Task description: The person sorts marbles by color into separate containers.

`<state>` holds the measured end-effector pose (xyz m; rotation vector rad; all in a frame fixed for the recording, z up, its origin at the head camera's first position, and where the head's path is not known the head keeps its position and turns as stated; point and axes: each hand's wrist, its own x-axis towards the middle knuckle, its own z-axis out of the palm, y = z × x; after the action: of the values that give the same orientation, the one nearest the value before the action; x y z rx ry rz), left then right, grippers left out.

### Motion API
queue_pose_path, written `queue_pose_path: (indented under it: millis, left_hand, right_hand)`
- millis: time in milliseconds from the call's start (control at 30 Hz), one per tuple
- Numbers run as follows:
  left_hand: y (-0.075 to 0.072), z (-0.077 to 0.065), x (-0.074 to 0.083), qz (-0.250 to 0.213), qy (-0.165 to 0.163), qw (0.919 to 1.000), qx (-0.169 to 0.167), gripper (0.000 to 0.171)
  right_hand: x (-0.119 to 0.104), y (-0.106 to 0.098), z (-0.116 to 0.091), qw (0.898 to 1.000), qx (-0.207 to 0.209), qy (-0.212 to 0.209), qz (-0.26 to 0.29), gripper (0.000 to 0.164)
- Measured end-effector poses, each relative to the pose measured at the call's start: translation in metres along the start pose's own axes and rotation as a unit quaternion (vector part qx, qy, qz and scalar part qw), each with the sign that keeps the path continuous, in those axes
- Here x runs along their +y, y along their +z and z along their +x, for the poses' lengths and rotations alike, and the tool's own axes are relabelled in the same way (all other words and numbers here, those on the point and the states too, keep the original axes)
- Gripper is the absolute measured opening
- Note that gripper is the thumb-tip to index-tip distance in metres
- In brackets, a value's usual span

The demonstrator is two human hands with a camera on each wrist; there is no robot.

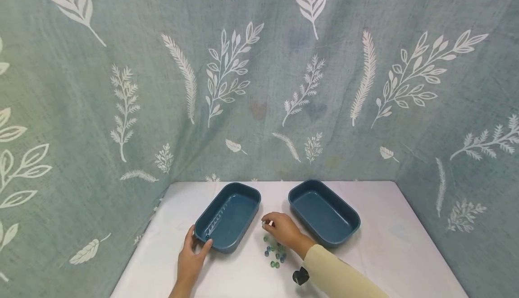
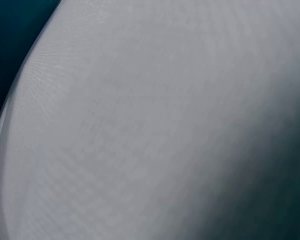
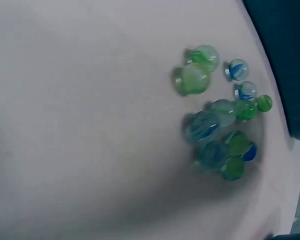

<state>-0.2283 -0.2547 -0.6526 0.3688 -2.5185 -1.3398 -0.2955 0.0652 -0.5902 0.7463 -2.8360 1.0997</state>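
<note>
My left hand point(image 1: 190, 259) holds the near-left corner of the left dark blue tray point(image 1: 252, 226), thumb on the near side and fingers on the left. A small dark blue marble point(image 1: 207, 237) lies in that corner of the tray. My right hand point(image 1: 285, 229) pinches a pale marble point(image 1: 263, 223) between thumb and fingertips, above the white tabletop between the two trays. Below the hand lies a loose cluster of green and blue glass marbles point(image 1: 277, 256). In the right wrist view, green marbles point(image 3: 195, 79) and a blue-streaked marble point(image 3: 205, 126) show closely.
A second dark blue tray point(image 1: 357, 221) stands right of my right hand, with its inner floor bare. A small black object point(image 1: 301, 276) is by the right sleeve. Leaf-patterned cloth point(image 1: 259, 149) hangs behind and at both sides of the white table point(image 1: 389, 262).
</note>
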Motion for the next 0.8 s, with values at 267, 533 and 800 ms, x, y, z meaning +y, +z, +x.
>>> queue_pose_path:
  millis: [267, 533, 800]
  left_hand:
    - [0.001, -0.001, -0.003, 0.009, -0.007, 0.9999, 0.005, 0.095]
    - [0.002, 0.003, -0.002, 0.006, -0.003, 0.9999, 0.009, 0.096]
    - [0.003, 0.0, 0.002, 0.012, -0.01, 0.9999, 0.004, 0.103]
  right_hand:
    - [-0.008, 0.009, 0.021, 0.999, 0.014, 0.012, 0.033, 0.02]
    - [-0.025, 0.009, 0.04, 0.999, 0.026, 0.004, 0.027, 0.021]
    - [-0.028, 0.017, 0.048, 1.0, 0.011, 0.009, 0.011, 0.021]
